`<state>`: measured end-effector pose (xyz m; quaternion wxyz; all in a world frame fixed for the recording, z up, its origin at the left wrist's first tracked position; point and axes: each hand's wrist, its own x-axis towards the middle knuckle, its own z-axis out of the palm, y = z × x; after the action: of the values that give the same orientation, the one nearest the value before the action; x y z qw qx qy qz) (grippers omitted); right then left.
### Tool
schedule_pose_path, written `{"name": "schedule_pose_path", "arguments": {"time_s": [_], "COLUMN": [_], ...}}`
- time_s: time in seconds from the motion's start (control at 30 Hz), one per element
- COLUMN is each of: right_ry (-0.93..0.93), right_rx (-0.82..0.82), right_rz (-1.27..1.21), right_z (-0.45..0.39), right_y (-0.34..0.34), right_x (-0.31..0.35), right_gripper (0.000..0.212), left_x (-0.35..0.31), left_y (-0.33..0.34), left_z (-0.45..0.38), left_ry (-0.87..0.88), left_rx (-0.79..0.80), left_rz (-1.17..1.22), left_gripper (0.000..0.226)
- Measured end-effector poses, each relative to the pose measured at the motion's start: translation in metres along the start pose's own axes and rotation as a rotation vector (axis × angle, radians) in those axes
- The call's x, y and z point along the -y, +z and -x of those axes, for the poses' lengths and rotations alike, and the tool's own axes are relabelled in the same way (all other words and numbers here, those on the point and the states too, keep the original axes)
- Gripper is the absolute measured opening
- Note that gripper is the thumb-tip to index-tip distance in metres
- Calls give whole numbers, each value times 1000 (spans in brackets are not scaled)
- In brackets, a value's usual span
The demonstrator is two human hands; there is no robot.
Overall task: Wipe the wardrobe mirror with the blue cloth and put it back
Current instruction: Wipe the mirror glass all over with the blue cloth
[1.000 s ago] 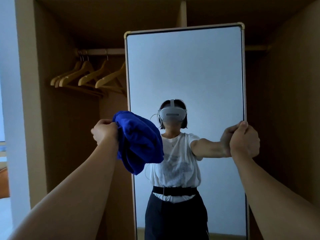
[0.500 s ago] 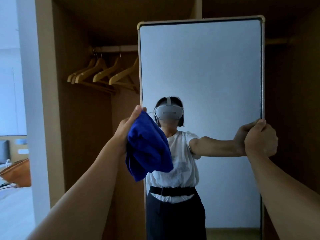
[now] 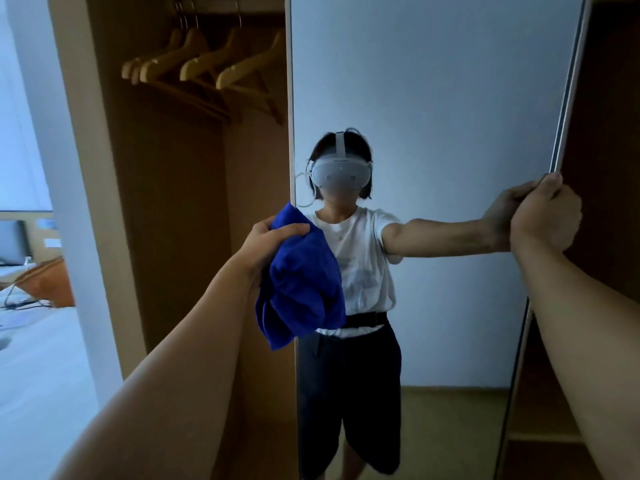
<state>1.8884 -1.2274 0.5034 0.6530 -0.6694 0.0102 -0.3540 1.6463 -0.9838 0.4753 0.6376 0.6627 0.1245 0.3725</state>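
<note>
Wooden wardrobe panels [image 3: 166, 188] frame the shot, and front and centre hangs the bunched bright blue cloth [image 3: 300, 282], draped over the near left edge of the tall framed wardrobe mirror [image 3: 450, 98]. Left hand [image 3: 268, 245] has it, thumb curled over the top fold, fingers hidden behind the fabric, most of the cloth drooping below the grip. Whether the cloth touches the glass, hard to tell. Across the glass, well to the right of that grip, the right hand [image 3: 545, 216] is wrapped around the mirror's right edge, fingers curled behind the frame. Up and left of the cloth, pale wooden hangers [image 3: 207, 67] hang on a rail. Far left, a white bed [image 3: 34, 368].
</note>
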Motion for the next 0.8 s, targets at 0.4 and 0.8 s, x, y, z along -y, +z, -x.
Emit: {"name": "schedule_pose_path", "arguments": {"time_s": [0.4, 0.8], "right_ry": [-4, 41], "right_rx": [14, 192], "right_rz": [5, 109], "right_z": [-1, 47], "right_y": [-2, -30], "right_x": [-2, -77], "right_gripper": [50, 53], "left_x": [79, 91], "left_y": [-18, -22], "left_z": [26, 21], "left_ry": [-230, -309], "left_rx": [65, 70], "left_rz": [-126, -233], "left_gripper": [44, 50]}}
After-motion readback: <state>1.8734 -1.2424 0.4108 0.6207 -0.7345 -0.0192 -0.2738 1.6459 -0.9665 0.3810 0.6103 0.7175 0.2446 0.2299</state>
